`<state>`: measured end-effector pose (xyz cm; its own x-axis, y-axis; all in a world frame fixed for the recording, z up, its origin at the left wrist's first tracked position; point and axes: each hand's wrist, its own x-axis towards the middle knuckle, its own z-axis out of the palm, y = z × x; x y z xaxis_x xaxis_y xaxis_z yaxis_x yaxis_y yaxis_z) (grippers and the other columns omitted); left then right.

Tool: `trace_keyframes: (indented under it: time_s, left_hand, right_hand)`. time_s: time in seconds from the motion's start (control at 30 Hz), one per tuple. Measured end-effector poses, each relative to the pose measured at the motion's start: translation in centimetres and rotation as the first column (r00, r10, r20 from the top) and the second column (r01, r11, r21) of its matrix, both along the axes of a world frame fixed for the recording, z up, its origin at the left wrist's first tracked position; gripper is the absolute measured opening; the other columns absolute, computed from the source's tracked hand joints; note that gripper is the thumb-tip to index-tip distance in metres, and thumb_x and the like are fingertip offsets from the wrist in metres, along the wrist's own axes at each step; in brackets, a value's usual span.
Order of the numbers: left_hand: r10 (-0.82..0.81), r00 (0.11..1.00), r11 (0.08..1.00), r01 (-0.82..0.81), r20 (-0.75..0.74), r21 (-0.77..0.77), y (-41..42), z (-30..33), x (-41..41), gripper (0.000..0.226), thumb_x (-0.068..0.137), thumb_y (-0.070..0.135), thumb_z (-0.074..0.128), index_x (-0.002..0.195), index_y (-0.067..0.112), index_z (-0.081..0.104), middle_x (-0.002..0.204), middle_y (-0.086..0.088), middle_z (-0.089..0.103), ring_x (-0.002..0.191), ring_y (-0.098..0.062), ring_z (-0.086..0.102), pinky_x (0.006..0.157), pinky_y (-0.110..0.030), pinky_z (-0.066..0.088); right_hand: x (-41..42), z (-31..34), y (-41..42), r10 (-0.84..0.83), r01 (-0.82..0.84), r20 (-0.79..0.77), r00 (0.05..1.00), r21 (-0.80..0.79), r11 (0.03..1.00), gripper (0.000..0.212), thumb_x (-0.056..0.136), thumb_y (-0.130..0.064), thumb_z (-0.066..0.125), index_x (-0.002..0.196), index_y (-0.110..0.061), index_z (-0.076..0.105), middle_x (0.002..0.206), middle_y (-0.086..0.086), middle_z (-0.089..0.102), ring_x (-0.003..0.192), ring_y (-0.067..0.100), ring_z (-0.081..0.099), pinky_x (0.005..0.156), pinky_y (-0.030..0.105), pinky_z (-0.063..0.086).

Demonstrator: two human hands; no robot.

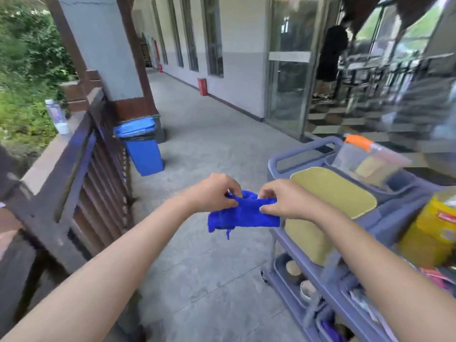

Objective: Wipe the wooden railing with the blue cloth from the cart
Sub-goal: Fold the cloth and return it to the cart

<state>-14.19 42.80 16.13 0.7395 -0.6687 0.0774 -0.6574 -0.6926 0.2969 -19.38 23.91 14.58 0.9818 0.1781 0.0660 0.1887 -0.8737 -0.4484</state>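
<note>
Both hands hold a folded blue cloth point(243, 214) in the air above the concrete walkway, between the railing and the cart. My left hand point(214, 192) pinches its upper left edge. My right hand point(283, 199) grips its upper right edge. The dark brown wooden railing point(74, 166) with slats runs along the left side, away from the cloth. The grey-blue cart point(328, 272) stands at the right, with a yellow-green bin point(333, 193) in it.
A clear bottle point(57, 116) stands on the railing ledge. A blue waste bin point(142, 144) sits by the pillar point(103, 53). On the cart are a yellow container point(434, 228) and a spray bottle point(367, 156). A person in black point(330, 53) stands behind a glass door.
</note>
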Motion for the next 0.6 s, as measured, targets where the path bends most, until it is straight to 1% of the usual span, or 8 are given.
trace_keyframes:
  time_s: [0.1,0.2,0.3,0.33,0.4,0.47,0.6]
  left_hand:
    - [-0.121,0.992,0.993,0.121,0.021,0.010,-4.5,-0.5,3.5,0.017,0.078,0.011,0.060,0.091,0.014,0.069,0.077,0.006,0.056,0.066,-0.011,0.046,0.053,-0.013,0.032]
    - [-0.264,0.964,0.964,0.262,0.037,0.038,-9.7,-0.9,6.6,0.017,0.077,0.008,0.058,0.089,0.014,0.069,0.076,0.004,0.057,0.068,-0.012,0.044,0.056,-0.016,0.029]
    - [-0.380,0.925,0.924,0.378,0.024,0.063,-14.9,-0.9,9.2,0.017,0.078,0.009,0.057,0.090,0.015,0.069,0.084,0.001,0.065,0.071,-0.010,0.046,0.058,-0.013,0.029]
    - [-0.415,0.909,0.908,0.413,0.021,0.070,-16.4,-0.8,9.9,0.017,0.078,0.010,0.058,0.090,0.014,0.069,0.088,-0.001,0.068,0.072,-0.010,0.047,0.062,-0.015,0.031]
    - [-0.483,0.876,0.875,0.482,0.016,0.054,-19.1,-0.8,11.4,0.015,0.078,0.010,0.059,0.089,0.013,0.069,0.092,-0.002,0.070,0.075,-0.011,0.051,0.066,-0.019,0.035]
    - [-0.538,0.843,0.842,0.538,0.003,0.038,-21.7,-0.7,12.8,0.014,0.079,0.010,0.060,0.089,0.013,0.069,0.093,-0.002,0.070,0.079,-0.011,0.054,0.069,-0.019,0.037]
    - [-0.644,0.764,0.763,0.645,-0.039,0.031,-26.9,-1.4,14.8,0.012,0.079,0.010,0.062,0.088,0.012,0.069,0.094,-0.001,0.071,0.079,-0.006,0.052,0.067,-0.015,0.033]
  right_hand:
    - [1.1,-0.7,-3.4,-0.138,0.138,0.008,0.990,0.008,0.990,0.004,0.072,-0.017,0.060,0.075,-0.018,0.062,0.073,-0.003,0.060,0.074,0.017,0.053,0.066,0.032,0.042]
    - [1.9,-2.0,-7.0,-0.271,0.269,0.020,0.962,0.061,0.961,0.001,0.070,-0.015,0.060,0.071,-0.016,0.059,0.073,0.002,0.063,0.073,0.022,0.056,0.067,0.036,0.046]
    - [2.8,-2.5,-10.8,-0.384,0.381,0.022,0.923,0.090,0.920,0.005,0.070,-0.014,0.060,0.073,-0.010,0.061,0.076,0.007,0.067,0.074,0.024,0.057,0.068,0.038,0.047]
    - [3.0,-2.5,-11.9,-0.416,0.412,0.026,0.909,0.087,0.907,0.007,0.070,-0.014,0.060,0.074,-0.009,0.062,0.077,0.008,0.068,0.075,0.024,0.059,0.069,0.038,0.048]
    - [3.6,-2.4,-14.0,-0.453,0.450,0.037,0.891,0.078,0.890,0.008,0.070,-0.015,0.062,0.076,-0.010,0.064,0.077,0.005,0.068,0.075,0.023,0.059,0.069,0.038,0.047]
    - [4.1,-2.3,-15.9,-0.499,0.495,0.030,0.866,0.077,0.865,0.009,0.072,-0.016,0.063,0.078,-0.011,0.065,0.074,0.000,0.064,0.074,0.019,0.057,0.069,0.037,0.048]
    - [4.4,-2.6,-19.0,-0.606,0.604,0.008,0.796,0.057,0.795,0.010,0.072,-0.017,0.064,0.080,-0.012,0.066,0.074,-0.004,0.061,0.075,0.016,0.057,0.071,0.034,0.048]
